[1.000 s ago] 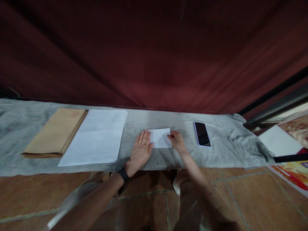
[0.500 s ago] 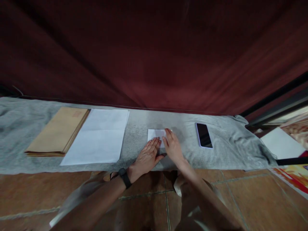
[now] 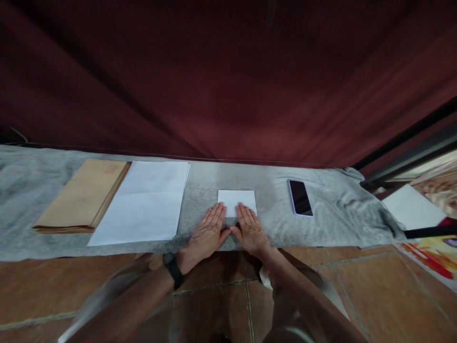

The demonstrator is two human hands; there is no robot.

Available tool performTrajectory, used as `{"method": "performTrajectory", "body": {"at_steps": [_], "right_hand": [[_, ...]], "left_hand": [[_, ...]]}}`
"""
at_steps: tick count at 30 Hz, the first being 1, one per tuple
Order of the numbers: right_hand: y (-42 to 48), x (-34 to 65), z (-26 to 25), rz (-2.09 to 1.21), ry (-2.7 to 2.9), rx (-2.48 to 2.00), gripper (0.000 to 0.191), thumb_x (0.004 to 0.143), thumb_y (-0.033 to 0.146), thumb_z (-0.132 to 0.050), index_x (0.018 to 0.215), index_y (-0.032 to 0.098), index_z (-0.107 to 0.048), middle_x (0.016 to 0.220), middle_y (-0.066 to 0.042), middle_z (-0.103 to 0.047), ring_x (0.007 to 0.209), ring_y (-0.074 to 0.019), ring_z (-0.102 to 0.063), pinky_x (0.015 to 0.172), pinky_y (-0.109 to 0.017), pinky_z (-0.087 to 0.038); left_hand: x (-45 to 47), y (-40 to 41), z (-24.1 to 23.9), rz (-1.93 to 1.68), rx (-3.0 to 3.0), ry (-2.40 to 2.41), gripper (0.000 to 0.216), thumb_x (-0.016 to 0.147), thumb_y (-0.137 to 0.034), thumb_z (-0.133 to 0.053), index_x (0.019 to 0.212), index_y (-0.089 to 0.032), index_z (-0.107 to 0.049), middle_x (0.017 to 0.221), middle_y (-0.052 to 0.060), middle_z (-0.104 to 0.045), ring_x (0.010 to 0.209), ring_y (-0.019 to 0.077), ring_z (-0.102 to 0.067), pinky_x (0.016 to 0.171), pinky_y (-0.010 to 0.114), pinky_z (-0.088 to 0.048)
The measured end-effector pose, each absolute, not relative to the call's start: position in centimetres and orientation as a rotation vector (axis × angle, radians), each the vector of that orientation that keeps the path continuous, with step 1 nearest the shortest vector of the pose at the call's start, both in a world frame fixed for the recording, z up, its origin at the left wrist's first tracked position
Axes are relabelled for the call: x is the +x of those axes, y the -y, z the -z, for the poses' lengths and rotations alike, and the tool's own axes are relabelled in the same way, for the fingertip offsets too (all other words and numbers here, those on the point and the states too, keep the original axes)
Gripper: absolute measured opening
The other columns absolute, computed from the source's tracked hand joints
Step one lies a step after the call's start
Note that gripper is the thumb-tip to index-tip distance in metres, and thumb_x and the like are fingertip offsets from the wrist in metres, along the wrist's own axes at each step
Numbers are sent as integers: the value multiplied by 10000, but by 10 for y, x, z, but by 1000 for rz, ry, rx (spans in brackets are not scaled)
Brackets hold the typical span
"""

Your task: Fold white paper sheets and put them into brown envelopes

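And here we are with both hands at the middle of the desk (image 3: 205, 183), its top dressed in grey cloth, and between us and the dark red curtain (image 3: 228, 95) lies the small white paper (image 3: 236, 196)! We have it flat, its far edge in plain sight, its near part under our fingers. Our left hand (image 3: 208, 232) is laid out palm down, fingers straight and close together, the tips on the paper's near left corner. Our right hand (image 3: 252, 233) mirrors it, just as flat, fingertips on the near right part, and a strip of white shows between the two. Down below, the thumbs point in at each other, so close that we cannot tell whether they touch! On the left wrist we wear a black watch (image 3: 173, 270). Look over to our left: a pile of large white sheets (image 3: 143, 202) near the left hand, and right alongside it, farther out, the stack of brown envelopes (image 3: 82, 193), a faint reddish mark near the top one's far end. Swing to our right and there's the phone (image 3: 300, 197), lying face up, dark screen, pale purple rim, well apart from the paper, with brown floor tiles (image 3: 385, 286) showing below the desk's near edge
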State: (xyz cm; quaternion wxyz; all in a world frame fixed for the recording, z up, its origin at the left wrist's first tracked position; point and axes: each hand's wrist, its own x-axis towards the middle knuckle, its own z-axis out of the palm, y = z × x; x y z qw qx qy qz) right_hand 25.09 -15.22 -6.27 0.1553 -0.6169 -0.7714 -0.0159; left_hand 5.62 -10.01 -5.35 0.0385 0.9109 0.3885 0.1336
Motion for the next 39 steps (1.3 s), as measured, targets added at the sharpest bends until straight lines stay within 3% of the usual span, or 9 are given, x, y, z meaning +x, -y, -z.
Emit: {"method": "performTrajectory", "body": {"at_steps": [10, 14, 20, 27, 34, 39], "right_hand": [[168, 262, 70, 144, 2071, -1968, 715, 1030, 513, -412, 1529, 2, -368, 1582, -259, -371, 1482, -343, -356, 1188, -518, -334], [171, 262, 67, 131, 2039, -1988, 642, 1044, 447, -402, 1534, 33, -380, 1584, -236, -379, 1484, -322, -360, 1192, -513, -331], [166, 253, 50, 55, 1978, -2078, 576, 1062, 392, -358, 1476, 8, -471, 1547, -235, -435, 1456, -324, -410, 1213, -510, -294], [155, 231, 44, -118, 2146, -1834, 541, 1085, 404, -264, 1540, 151, -411, 1593, -89, -414, 1497, -210, -353, 1236, -427, -286], [144, 246, 44, -52, 2028, -1997, 508, 1053, 340, -390, 1480, 84, -489, 1553, -155, -466, 1433, -267, -445, 1172, -427, -365], [127, 253, 31, -110, 1993, -2035, 401, 1022, 218, -394, 1351, 186, -623, 1407, -114, -627, 1241, -253, -606, 1055, -394, -446]], "left_hand": [[51, 100, 51, -411, 2779, -1303, 669, 1027, -483, -342, 1513, -26, -397, 1589, 222, -381, 1513, 293, -313, 1238, 486, -294], [67, 110, 48, -431, 2812, -1125, 614, 1043, -447, -313, 1513, -62, -408, 1600, 182, -385, 1506, 259, -335, 1231, 456, -315], [83, 120, 49, -423, 2831, -1081, 607, 1025, -439, -363, 1469, -37, -465, 1573, 212, -414, 1489, 290, -366, 1220, 480, -333], [77, 119, 43, -373, 2839, -1164, 524, 997, -220, -304, 1436, -10, -497, 1519, 214, -492, 1448, 258, -437, 1208, 441, -352], [77, 104, 27, -435, 2744, -1339, 438, 1022, -270, -344, 1235, -62, -665, 1334, 187, -665, 1289, 264, -604, 1191, 448, -371], [93, 85, 34, -522, 2748, -1317, 477, 1020, -247, -352, 1441, -83, -508, 1540, 154, -491, 1445, 249, -442, 1216, 437, -339]]}}
